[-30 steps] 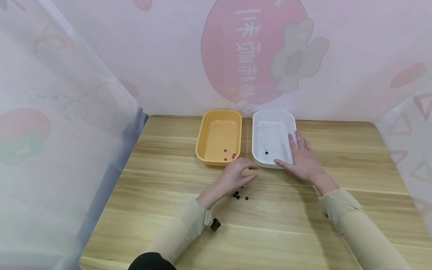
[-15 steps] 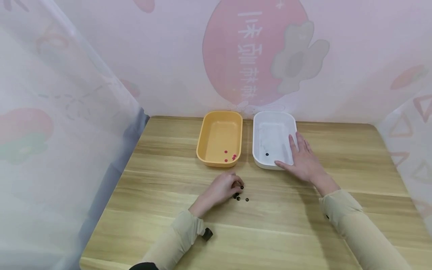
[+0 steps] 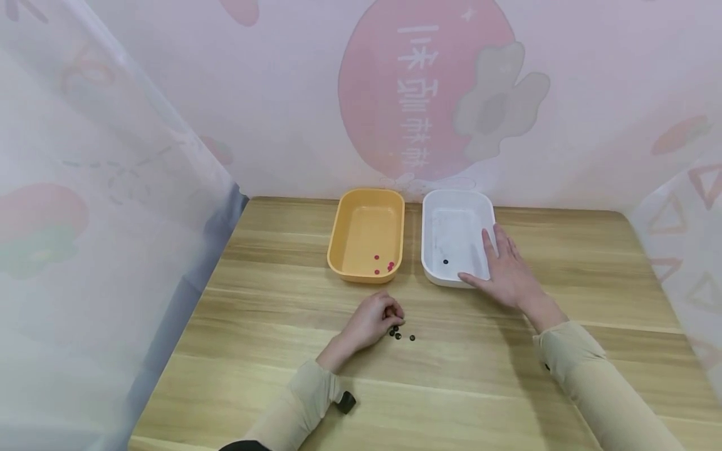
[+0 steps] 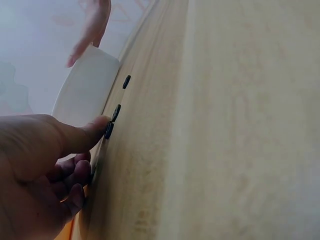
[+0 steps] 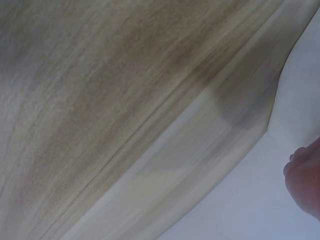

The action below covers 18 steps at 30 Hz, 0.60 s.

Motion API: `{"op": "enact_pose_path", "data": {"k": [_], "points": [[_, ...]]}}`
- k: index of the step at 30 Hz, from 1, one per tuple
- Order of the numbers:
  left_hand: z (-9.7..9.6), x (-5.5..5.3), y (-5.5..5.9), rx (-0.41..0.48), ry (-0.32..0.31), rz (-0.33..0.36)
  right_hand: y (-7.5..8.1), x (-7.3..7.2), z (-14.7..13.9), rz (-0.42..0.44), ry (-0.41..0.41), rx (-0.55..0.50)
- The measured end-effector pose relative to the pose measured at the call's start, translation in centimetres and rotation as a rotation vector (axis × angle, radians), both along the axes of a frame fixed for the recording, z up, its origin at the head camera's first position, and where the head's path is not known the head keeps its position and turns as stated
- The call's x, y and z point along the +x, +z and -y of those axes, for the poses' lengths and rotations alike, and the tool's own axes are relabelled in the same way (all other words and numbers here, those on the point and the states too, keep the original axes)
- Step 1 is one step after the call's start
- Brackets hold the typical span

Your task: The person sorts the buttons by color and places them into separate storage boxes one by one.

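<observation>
My left grip (image 3: 372, 321), fingers curled, has its thumb by the small black discs (image 3: 398, 336) on the tabletop (image 3: 462, 382) (whether it pinches one, I cannot tell); my right grip (image 3: 512, 279) spreads over the near right rim of the white tray (image 3: 458, 230).

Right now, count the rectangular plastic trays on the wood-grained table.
2: a yellow rectangular plastic tray on the left, and a white rectangular plastic tray beside it, at the right hand.

On the wood-grain bench (image 3: 479, 388), the yellow rectangular tray (image 3: 366, 228), holding round red discs (image 3: 376, 257), stands left of the white rectangular tray (image 3: 457, 232); round black discs (image 3: 398, 336) lie in front.
</observation>
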<state>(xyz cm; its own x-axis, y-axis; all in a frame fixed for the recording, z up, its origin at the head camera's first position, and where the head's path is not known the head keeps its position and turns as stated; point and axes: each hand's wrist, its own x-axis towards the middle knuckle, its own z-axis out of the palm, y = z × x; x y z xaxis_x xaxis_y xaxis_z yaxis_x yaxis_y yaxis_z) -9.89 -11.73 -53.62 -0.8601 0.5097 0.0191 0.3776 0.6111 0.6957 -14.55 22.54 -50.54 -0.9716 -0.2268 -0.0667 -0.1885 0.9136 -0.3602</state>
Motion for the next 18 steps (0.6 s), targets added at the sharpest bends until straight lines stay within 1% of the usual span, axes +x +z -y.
{"op": "enact_pose_path", "data": {"k": [1,4,7,8,9,11,14,16,18], "points": [[0.2,-0.1,-0.6,0.006,-0.009,-0.025,0.0,0.0,0.0,0.001,0.000,0.001],[0.3,0.2,-0.6,0.028,-0.017,-0.025,-0.1,0.1,-0.1,0.011,-0.002,0.008],[0.3,0.7,-0.2,0.054,-0.039,0.007,-0.1,0.1,0.0,0.021,0.000,0.012],[0.3,1.0,0.5,0.065,-0.038,0.044,-0.1,0.1,0.0,0.021,0.000,0.012],[0.3,1.2,0.7,0.073,-0.043,0.060,-0.1,0.1,0.0,0.022,0.002,0.012],[0.2,1.7,1.1,0.093,-0.046,0.076,-0.2,0.1,0.0,0.021,0.004,0.009],[0.0,2.2,1.6,0.126,-0.033,0.080,-0.3,0.0,0.0,0.018,0.003,0.005],[-0.1,2.5,2.0,0.169,-0.024,0.090,-0.3,0.0,0.0,0.017,0.003,0.003],[-0.2,2.7,2.4,0.225,-0.017,0.135,-0.2,0.0,-0.1,0.013,0.003,0.000]]}}
